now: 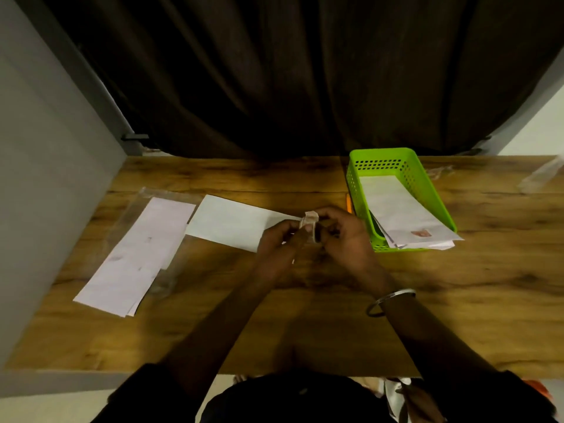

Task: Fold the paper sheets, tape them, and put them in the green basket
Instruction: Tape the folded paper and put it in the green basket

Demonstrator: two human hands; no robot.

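Now | left hand (276, 242) fingers curled, pinching tape (311, 220) | right hand (346, 236) fingers pinching same tape | hands meeting

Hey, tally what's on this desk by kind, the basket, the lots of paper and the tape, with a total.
Green basket: 1
Paper lots: 3, the left stack, the middle sheet, the pile in the basket
Tape, held by left hand and right hand: 1
Total: 5

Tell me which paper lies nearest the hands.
The single sheet in the middle, its end hidden by the left hand; the left pile and the papers in the basket lie farther away.
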